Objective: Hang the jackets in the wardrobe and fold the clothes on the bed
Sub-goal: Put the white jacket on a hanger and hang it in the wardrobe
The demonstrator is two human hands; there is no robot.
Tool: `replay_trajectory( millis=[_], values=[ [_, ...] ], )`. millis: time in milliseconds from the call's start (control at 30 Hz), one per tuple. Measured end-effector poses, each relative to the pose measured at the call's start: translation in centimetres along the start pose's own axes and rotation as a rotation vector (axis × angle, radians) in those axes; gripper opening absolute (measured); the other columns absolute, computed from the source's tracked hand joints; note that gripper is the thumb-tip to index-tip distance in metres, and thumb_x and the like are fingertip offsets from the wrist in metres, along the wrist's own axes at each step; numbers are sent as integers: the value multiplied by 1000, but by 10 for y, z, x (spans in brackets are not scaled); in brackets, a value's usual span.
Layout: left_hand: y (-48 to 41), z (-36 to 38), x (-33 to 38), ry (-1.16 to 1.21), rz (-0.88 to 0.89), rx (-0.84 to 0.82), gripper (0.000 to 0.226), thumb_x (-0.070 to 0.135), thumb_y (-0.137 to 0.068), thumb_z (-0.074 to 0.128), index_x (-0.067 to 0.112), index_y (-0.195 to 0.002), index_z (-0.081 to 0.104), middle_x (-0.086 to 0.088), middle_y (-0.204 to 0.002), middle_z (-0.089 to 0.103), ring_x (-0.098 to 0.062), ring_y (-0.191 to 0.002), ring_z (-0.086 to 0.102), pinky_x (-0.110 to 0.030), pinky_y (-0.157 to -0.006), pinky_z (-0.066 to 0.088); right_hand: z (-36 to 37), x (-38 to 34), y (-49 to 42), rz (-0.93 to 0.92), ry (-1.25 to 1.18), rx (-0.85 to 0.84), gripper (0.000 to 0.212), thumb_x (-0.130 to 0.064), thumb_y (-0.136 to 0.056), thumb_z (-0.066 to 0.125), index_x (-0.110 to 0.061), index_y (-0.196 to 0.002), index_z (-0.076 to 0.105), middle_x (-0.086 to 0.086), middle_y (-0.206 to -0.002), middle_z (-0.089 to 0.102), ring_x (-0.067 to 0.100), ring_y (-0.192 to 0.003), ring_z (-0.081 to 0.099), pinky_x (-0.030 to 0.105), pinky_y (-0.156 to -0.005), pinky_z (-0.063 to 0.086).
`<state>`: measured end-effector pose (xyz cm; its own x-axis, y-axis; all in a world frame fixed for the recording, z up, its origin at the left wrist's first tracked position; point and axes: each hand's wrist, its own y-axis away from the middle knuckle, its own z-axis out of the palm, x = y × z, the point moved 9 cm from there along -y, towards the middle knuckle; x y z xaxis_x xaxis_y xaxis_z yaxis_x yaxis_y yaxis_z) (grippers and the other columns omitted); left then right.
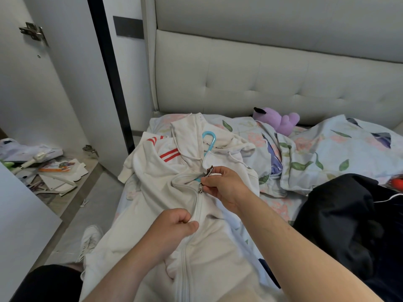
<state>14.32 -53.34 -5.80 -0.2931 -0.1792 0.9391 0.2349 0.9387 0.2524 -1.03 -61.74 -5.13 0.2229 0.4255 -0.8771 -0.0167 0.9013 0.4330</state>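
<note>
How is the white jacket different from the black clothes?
The white zip-up hooded jacket is spread out over a blue plastic hanger; the black fabric garment lies bunched up. The white jacket has red stripes; the black garment has none showing. The left hand and right hand pinch the white jacket; nothing touches the black garment. Both lie on the floral bed.

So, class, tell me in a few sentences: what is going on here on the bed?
A person seems to be zipping up a white jacket that lies on the bed with a blue hanger inside it. The right hand pinches the zip pull near the collar, and the left hand grips the cloth beside the zip lower down. The zip is closed below the pull. A black garment lies unfolded to the right.
</note>
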Motion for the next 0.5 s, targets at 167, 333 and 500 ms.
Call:
replay_trajectory(
  millis=[167,333,500],
  values=[
    [-22,-14,21,-123,-25,25,39,51,-75,68,22,-54,50,9,-51,45,-7,-49,41,-23,-51,32,18,-2,14,54,-39,-208,14,10,-89,62,-3,-95,60,10,-73,67,18,-60,65,27,-61,58],
    [-36,-13,30,-38,20,208,42,28,-86,71,18,-57,41,4,-50,40,-13,-49,36,-26,-49,29,19,-17,19,6,-39,-222,22,13,-90,58,-4,-105,57,12,-73,66,21,-60,63,29,-61,58],
    [-40,-11,14,0,-47,180,37,16,-88,68,15,-62,42,7,-48,34,-9,-42,30,-19,-41,24,19,-13,25,-25,247,-316,38,8,-92,60,-5,-125,49,7,-73,69,23,-71,66,30,-73,58]
  ],
)
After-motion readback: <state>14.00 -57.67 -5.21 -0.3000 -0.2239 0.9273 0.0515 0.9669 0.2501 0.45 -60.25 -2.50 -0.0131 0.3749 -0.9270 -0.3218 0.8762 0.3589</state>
